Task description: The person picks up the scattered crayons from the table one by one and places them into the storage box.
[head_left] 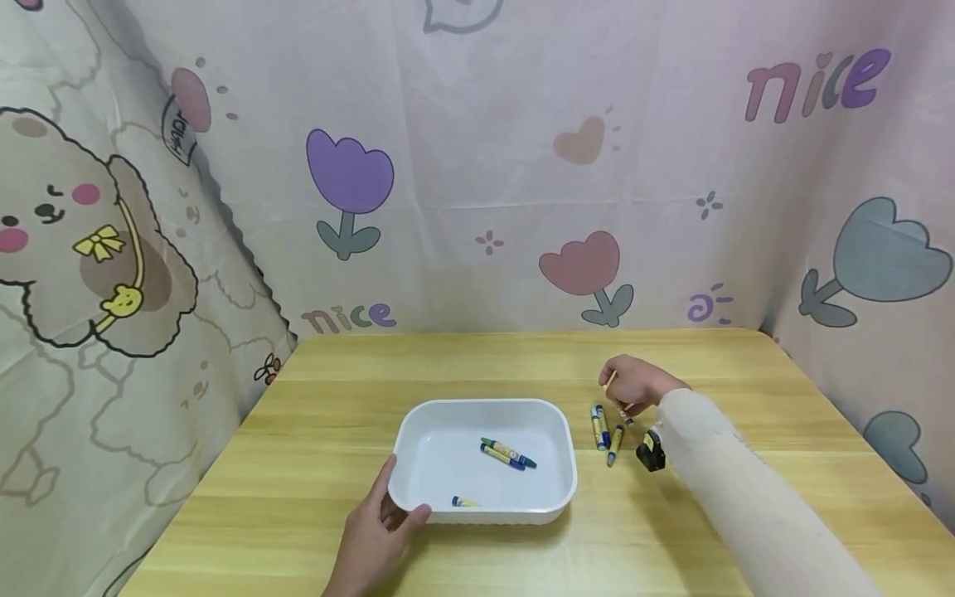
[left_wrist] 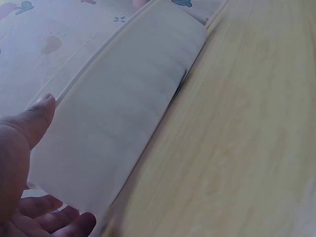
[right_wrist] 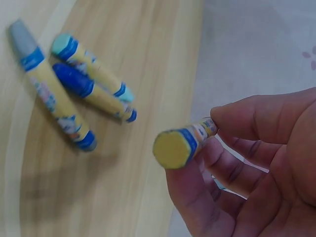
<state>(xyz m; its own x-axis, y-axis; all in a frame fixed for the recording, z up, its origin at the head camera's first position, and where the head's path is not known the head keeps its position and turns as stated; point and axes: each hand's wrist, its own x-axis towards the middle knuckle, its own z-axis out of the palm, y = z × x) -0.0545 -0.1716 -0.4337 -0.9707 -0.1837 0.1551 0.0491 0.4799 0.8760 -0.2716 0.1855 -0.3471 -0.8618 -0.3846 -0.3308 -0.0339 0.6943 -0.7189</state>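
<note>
My left hand (head_left: 373, 531) grips the near left corner of a white plastic tray (head_left: 485, 516), thumb at the rim and fingers around the outside. Its side wall (left_wrist: 118, 108) fills much of the left wrist view. At the right, beyond the loose crayons, my right hand (head_left: 634, 383) pinches a yellow crayon (right_wrist: 174, 149) between thumb and fingers, its flat end facing the camera. On the table beside that hand lie a grey crayon (right_wrist: 52, 94), a dark blue crayon (right_wrist: 94, 91) and a light green crayon (right_wrist: 91, 64).
Inside the tray are a green crayon (head_left: 509, 452), a blue crayon (head_left: 503, 457) and a third crayon (head_left: 464, 502) partly hidden by the near wall. A small black device (head_left: 652, 450) sits at the right wrist. Printed curtains (head_left: 477, 166) border the wooden table (head_left: 298, 464).
</note>
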